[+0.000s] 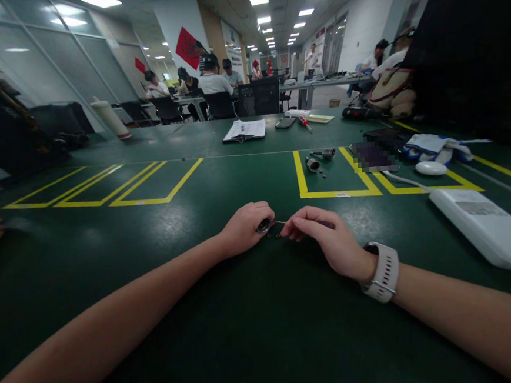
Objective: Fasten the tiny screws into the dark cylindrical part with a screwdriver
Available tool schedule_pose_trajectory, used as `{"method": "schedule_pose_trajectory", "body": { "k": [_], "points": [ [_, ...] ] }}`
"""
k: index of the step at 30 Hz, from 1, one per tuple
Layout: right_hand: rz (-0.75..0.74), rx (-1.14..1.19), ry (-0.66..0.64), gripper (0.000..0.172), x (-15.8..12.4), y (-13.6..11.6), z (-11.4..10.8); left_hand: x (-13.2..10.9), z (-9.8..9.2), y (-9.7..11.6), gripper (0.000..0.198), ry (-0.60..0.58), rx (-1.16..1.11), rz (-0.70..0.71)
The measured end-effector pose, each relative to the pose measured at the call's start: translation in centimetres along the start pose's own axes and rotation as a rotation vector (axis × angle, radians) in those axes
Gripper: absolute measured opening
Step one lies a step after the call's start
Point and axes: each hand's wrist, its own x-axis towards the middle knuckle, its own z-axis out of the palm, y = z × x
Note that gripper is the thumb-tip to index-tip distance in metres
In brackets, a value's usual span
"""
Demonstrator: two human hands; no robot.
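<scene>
**A:** Close by on the green surface (266,332), the left hand (245,228) clamps its fingers on a round metal part (264,225); the right hand (330,239) pinches a thin driver (327,225), tip at it.

**B:** Best brace the wrists, I'd say, tip square. Loose metal pieces (319,158) lie farther back.

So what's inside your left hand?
A small round metal part peeks out of the left hand, with a thin tool from the right hand pointing at it. Fingers cover the rest of the part.

left hand (243,228): grips small round metal part (264,225)
right hand (325,236): holds thin tool (281,222) against part
surface: green table (153,235)
</scene>
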Motion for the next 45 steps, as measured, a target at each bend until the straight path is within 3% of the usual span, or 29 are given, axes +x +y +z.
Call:
{"method": "schedule_pose_trajectory", "body": {
  "k": [4,11,19,29,34,39,45],
  "points": [
    [-0.011,-0.113,-0.027,0.018,-0.2,-0.3,0.1,0.0,-0.1,0.2,0.01,-0.028,0.07,-0.012],
    [0.121,0.217,-0.005,0.016,0.6,0.6,-0.2,0.0,-0.1,0.2,0.011,-0.024,0.058,0.019],
    [0.132,0.279,0.024,0.015,0.6,0.6,-0.1,0.1,0.0,0.0,0.006,-0.016,-0.036,-0.024],
    [0.02,0.292,0.274,0.016,0.8,1.2,-0.5,0.4,0.0,-0.1,0.016,0.076,-0.092,-0.233],
    [0.022,0.266,0.326,0.013,1.0,1.6,-0.5,0.6,-0.5,0.2,0.013,-0.03,-0.083,-0.247],
    [0.02,0.255,0.334,0.012,1.0,1.6,-0.4,0.8,-0.9,0.8,0.017,-0.157,-0.008,-0.113],
    [0.017,0.259,0.348,0.011,1.1,1.6,-0.2,0.7,-1.3,1.7,0.041,-0.238,0.086,-0.018]
  ]
}}
